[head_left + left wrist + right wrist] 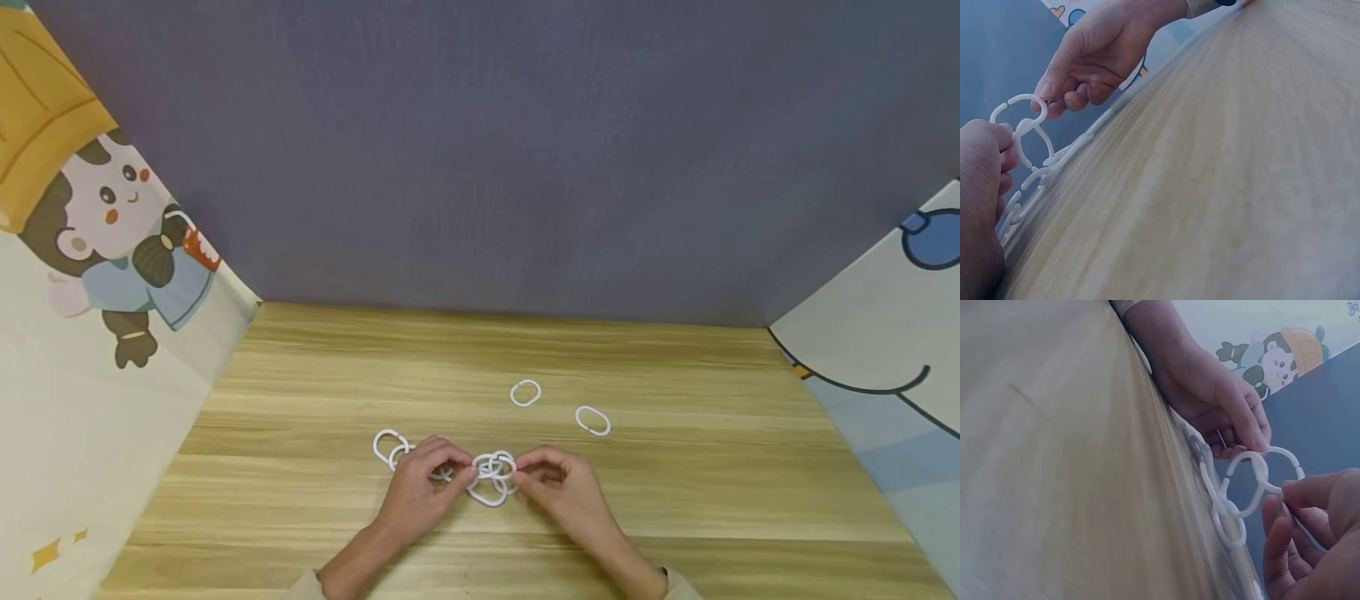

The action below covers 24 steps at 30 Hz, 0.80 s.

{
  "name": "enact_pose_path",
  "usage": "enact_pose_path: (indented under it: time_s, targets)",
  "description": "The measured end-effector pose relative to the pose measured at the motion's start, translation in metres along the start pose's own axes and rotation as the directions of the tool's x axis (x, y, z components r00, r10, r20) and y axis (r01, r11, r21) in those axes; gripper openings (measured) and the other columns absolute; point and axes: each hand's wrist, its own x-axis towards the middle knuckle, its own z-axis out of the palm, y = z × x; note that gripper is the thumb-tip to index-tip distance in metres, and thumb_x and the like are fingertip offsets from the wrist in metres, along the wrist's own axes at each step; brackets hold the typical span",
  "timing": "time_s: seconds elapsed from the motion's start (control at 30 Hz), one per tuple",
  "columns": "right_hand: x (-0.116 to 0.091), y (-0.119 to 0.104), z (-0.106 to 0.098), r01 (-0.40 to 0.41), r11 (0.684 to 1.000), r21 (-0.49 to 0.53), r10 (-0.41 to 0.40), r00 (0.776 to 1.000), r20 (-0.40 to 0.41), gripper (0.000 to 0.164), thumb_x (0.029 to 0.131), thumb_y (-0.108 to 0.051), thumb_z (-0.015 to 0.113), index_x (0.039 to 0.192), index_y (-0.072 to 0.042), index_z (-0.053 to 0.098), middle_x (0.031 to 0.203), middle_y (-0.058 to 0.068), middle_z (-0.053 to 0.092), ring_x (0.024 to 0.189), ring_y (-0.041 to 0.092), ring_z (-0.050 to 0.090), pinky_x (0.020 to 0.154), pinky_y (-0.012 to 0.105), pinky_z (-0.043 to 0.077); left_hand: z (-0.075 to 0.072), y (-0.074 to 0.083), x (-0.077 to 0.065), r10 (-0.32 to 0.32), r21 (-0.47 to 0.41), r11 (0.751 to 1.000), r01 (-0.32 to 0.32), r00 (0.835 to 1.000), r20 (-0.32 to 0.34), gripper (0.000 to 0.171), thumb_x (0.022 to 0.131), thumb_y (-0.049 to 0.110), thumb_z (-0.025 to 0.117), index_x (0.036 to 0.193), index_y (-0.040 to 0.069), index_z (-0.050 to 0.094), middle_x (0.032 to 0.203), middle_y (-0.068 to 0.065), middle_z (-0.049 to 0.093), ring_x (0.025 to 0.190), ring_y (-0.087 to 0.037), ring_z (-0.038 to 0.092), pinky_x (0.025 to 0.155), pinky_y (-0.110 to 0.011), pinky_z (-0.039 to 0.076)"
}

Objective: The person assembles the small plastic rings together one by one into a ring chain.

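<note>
My left hand (422, 485) and right hand (566, 493) face each other close over the table near its front. Between their fingertips is a white plastic chain link (1285, 452), oval with a small gap in its loop. Thumb and forefinger of each hand pinch it from opposite sides. A second link (1049, 142) is hooked through it and hangs down. From there a chain of joined white links (487, 502) lies on the wood and runs leftward behind my left hand, which hides part of it. The chain's end link (377, 444) shows beyond that hand.
Two loose white links lie farther back on the wooden table (337, 367): one link (512, 394) behind the hands, another link (577, 417) to its right. A grey-blue panel (480, 167) rises at the back edge, with cartoon-printed walls at both sides.
</note>
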Motion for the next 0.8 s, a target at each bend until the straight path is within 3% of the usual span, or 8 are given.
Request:
enact_pose_path:
  time_s: [0.17, 0.47, 0.7, 0.8]
  targets:
    - [0.003, -0.004, -0.009, 0.019, 0.999, -0.041, -0.021, 0.999, -0.039, 0.020, 0.092, 0.003, 0.085, 0.111, 0.006, 0.078, 0.100, 0.018, 0.079, 0.084, 0.011, 0.074, 0.077, 0.023, 0.063, 0.000, 0.000, 0.000, 0.000, -0.008, 1.000, 0.000, 1.000, -0.004, 0.005, 0.095, 0.013, 0.087, 0.095, 0.011, 0.082, 0.092, 0.005, 0.079, 0.085, -0.009, 0.069, 0.075, -0.028, 0.059]
    - [0.015, -0.012, -0.035, 0.118, 0.991, -0.070, -0.125, 0.986, -0.112, 0.017, 0.094, 0.010, 0.079, 0.110, 0.010, 0.076, 0.097, 0.010, 0.079, 0.080, 0.009, 0.073, 0.072, 0.023, 0.063, -0.001, 0.001, 0.000, 0.004, -0.009, 1.000, -0.005, 1.000, -0.006, 0.006, 0.094, 0.010, 0.087, 0.095, 0.014, 0.082, 0.092, 0.008, 0.079, 0.086, -0.010, 0.070, 0.077, -0.028, 0.060]
    - [0.022, -0.015, -0.056, 0.083, 0.992, -0.097, -0.101, 0.976, -0.195, 0.016, 0.099, 0.004, 0.079, 0.113, 0.010, 0.077, 0.092, 0.012, 0.078, 0.074, 0.014, 0.074, 0.061, 0.023, 0.058, -0.001, 0.002, 0.000, -0.002, -0.012, 1.000, 0.002, 1.000, -0.003, 0.008, 0.092, 0.007, 0.087, 0.096, 0.013, 0.082, 0.092, 0.007, 0.079, 0.085, -0.010, 0.070, 0.075, -0.028, 0.060]
    - [0.026, -0.013, -0.064, 0.079, 0.991, -0.111, -0.103, 0.967, -0.232, 0.015, 0.099, 0.005, 0.078, 0.113, 0.011, 0.077, 0.093, 0.014, 0.079, 0.074, 0.015, 0.075, 0.063, 0.024, 0.060, -0.001, 0.002, 0.000, -0.006, -0.009, 1.000, 0.006, 1.000, -0.006, 0.011, 0.090, 0.005, 0.087, 0.095, 0.014, 0.082, 0.092, 0.007, 0.079, 0.085, -0.010, 0.070, 0.075, -0.028, 0.060]
